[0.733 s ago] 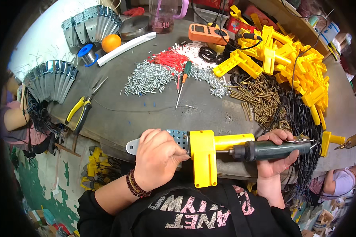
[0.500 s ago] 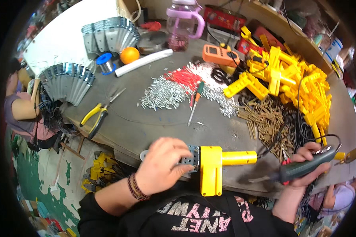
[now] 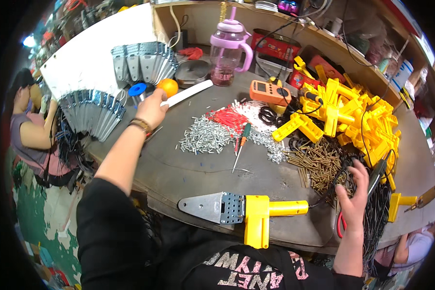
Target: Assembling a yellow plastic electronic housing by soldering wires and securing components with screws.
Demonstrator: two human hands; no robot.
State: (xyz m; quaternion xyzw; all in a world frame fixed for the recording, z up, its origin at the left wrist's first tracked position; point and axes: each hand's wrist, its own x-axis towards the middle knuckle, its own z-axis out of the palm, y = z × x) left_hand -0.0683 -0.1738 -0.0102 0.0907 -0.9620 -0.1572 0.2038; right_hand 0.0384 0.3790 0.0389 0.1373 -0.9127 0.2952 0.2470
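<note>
A plastic pipe welding iron point(image 3: 257, 217), with a yellow body and a flat grey metal plate, lies at the table's near edge; neither hand touches it. Over at the far left, my left hand point(image 3: 151, 110) is at the near end of a white tube point(image 3: 191, 93), beside an orange ball point(image 3: 167, 87) and a blue solder spool point(image 3: 137, 91). Its fingers are partly hidden, so its grip is unclear. My right hand point(image 3: 354, 200) is open, fingers spread, beside a dark green corded power screwdriver point(image 3: 378, 175). Pliers lie mostly hidden under my left forearm.
Yellow plastic housings point(image 3: 367, 121) pile up at the right, behind brass-coloured screws point(image 3: 319, 166). Silver and red small parts point(image 3: 205, 137) and a screwdriver point(image 3: 241, 145) lie mid-table. Metal plates point(image 3: 94, 113), a multimeter point(image 3: 269, 92) and a lilac-lidded jug point(image 3: 224, 58) stand farther off. Another person sits at left.
My left hand has left the welding iron's metal plate and reached far left to the tube. My right hand has let go of the power screwdriver and opened. The view has tilted up.
</note>
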